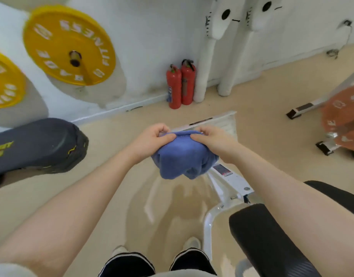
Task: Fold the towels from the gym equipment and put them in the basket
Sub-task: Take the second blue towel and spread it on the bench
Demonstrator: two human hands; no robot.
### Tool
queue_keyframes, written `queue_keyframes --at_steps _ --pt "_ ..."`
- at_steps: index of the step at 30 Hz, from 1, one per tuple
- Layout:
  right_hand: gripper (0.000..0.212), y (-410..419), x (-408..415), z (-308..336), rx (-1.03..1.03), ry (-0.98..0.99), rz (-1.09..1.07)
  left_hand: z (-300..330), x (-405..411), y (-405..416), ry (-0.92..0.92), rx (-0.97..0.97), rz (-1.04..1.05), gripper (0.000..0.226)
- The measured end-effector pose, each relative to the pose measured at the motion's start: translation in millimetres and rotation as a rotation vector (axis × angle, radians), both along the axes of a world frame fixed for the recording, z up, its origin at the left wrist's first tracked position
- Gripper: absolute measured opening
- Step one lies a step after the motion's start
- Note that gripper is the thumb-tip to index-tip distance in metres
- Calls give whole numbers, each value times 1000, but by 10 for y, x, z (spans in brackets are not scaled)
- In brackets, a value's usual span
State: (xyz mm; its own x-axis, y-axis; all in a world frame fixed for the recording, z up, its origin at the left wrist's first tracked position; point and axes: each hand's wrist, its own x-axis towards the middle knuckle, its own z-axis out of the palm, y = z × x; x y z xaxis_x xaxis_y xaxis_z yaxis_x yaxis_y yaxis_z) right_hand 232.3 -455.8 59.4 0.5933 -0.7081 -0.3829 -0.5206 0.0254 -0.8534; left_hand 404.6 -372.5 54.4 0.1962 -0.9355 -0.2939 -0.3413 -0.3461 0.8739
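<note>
While both hands pinch its top edge, the left hand (152,136) and right hand (210,139) hold the soft blue terry towel (182,156) up at mid-air, thumbs and fingers pressed onto the bunched cloth. It droops limp and light below them, over the beige floor (252,116) and white machine frame (230,180). Corners look the best hold for folding. No basket shows yet.

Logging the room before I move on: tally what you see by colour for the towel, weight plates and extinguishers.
Blue towel: 1, gripped by left hand and right hand
Yellow plates: 2
Orange plate: 1
Red extinguishers: 2
Total: 6
</note>
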Motion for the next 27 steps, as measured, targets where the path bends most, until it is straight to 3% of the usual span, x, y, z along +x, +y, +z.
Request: queue_keyframes --at_steps 7,14,17,20,22,25,27 --pt "15 686 1748 166 259 -254 94 119 1302 1174 -233 -218 216 31" --pt "25 1561 3179 44 -205 -50 232 129 2487 2081 17 -238 433 28" --pt "25 1905 3581 -4 -168 -109 280 148 2935 2387 -57 -251 387 27" --pt "8 2107 3788 -29 112 -133 561 150 3309 2627 -247 -167 305 35" --pt "11 2168 3952 -40 291 -112 617 158 3520 2742 -331 -179 243 30" --pt "15 2174 4333 -125 208 -44 464 205 3786 2816 -337 -201 200 29" --pt "17 2159 4583 -246 147 18 472 207 3966 2829 -313 -217 221 32"
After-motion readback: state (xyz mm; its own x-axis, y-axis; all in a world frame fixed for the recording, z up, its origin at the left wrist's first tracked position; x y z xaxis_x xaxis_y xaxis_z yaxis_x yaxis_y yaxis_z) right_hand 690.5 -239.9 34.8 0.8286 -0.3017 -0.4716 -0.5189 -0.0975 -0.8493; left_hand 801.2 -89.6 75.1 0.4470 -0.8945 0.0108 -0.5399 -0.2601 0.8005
